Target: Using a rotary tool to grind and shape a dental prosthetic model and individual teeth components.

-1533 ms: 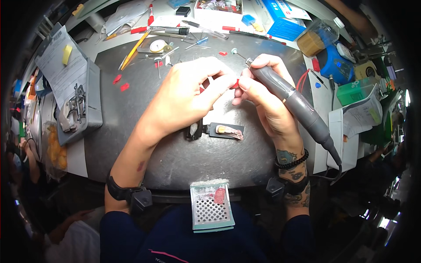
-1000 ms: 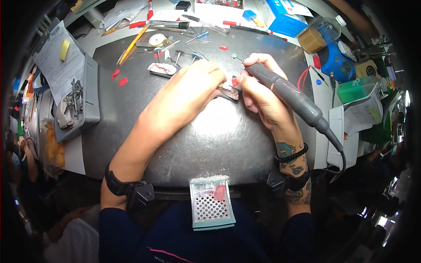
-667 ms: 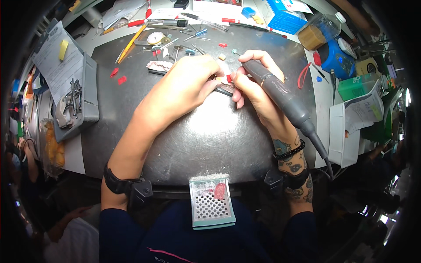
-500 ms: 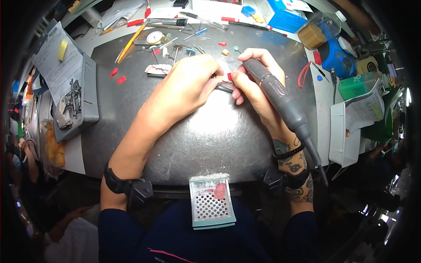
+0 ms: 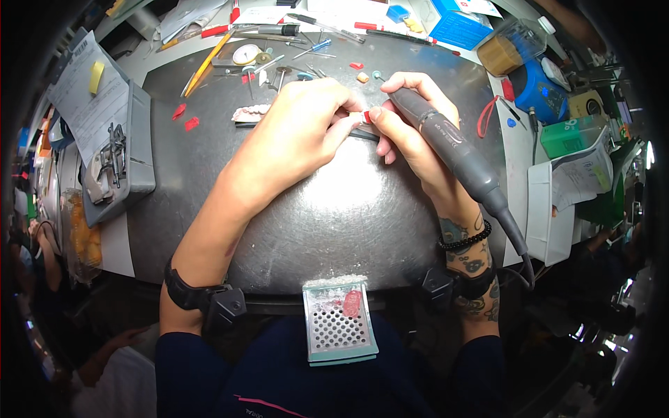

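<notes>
My right hand (image 5: 411,129) is closed around a dark grey rotary handpiece (image 5: 456,153). The handpiece's green-tipped bur (image 5: 377,74) points away to the far left, touching nothing. The right thumb and a finger also pinch a small red piece (image 5: 367,117), which looks like thin paper or film. Against it, the fingertips of my left hand (image 5: 303,122) are closed on a small tooth-coloured piece (image 5: 356,117); its shape is mostly hidden. Behind my left wrist lies a pink-and-white dental model (image 5: 249,112) with a dark base, partly covered by the hand.
Loose red scraps (image 5: 191,124), a small tan block (image 5: 362,77) and several rotary bits (image 5: 281,76) lie on the metal bench top (image 5: 293,237). A grey bin (image 5: 139,157) stands at left. Pencils (image 5: 209,66) are farther back. A perforated tray (image 5: 339,327) juts from the front edge.
Both hands stay nearly in place, with the fingertips meeting more closely at the red piece. The handpiece has tilted slightly and its cable now loops at the right.
</notes>
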`<state>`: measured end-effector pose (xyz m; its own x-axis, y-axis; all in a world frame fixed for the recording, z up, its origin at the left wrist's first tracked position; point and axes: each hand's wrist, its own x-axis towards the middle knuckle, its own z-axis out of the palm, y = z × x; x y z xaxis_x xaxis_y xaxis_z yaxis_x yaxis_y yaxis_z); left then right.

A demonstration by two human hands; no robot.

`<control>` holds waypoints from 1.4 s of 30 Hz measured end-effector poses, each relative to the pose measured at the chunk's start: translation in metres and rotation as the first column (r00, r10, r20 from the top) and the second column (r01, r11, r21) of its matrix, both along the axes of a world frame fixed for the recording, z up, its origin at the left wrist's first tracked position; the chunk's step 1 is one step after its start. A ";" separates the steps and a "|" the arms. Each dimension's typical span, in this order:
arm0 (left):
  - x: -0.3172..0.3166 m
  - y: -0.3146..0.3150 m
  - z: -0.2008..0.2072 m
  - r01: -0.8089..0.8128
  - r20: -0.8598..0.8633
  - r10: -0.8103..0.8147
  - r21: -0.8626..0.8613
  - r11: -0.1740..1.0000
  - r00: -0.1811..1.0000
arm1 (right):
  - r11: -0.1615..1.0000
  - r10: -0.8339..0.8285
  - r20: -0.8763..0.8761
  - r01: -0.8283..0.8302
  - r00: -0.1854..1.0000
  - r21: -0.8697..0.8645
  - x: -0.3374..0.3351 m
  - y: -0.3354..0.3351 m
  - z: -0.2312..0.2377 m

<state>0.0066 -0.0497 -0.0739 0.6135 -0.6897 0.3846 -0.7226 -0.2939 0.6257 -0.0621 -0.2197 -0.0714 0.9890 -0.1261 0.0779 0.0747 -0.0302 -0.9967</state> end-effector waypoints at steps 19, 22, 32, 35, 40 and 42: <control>0.000 -0.003 -0.007 -0.015 0.050 0.014 0.013 1.000 0.999 | 1.000 -0.011 -0.024 0.011 1.000 0.020 0.004 0.001 -0.002; 0.000 -0.004 -0.007 -0.012 0.056 0.011 0.019 1.000 0.998 | 1.000 -0.010 -0.020 0.010 1.000 0.018 0.004 0.001 -0.003; 0.000 -0.003 -0.004 -0.019 0.016 0.018 0.036 0.999 1.000 | 1.000 0.012 0.024 -0.011 1.000 -0.020 0.006 0.001 -0.007; 0.001 -0.004 -0.003 -0.003 0.020 0.002 0.052 0.999 1.000 | 1.000 -0.001 0.003 0.001 1.000 -0.023 0.005 0.000 -0.005; 0.004 -0.003 -0.001 0.016 0.076 -0.019 0.036 0.999 0.997 | 1.000 0.004 0.003 -0.004 1.000 -0.018 0.005 0.001 -0.003; 0.003 -0.004 0.000 0.010 0.095 -0.013 0.031 0.999 0.995 | 1.000 0.002 -0.008 -0.002 1.000 -0.017 0.005 0.001 -0.004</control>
<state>0.0095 -0.0534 -0.0740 0.5667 -0.7092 0.4194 -0.7821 -0.3030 0.5445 -0.0568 -0.2187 -0.0751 0.9898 -0.1225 0.0725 0.0673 -0.0466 -0.9966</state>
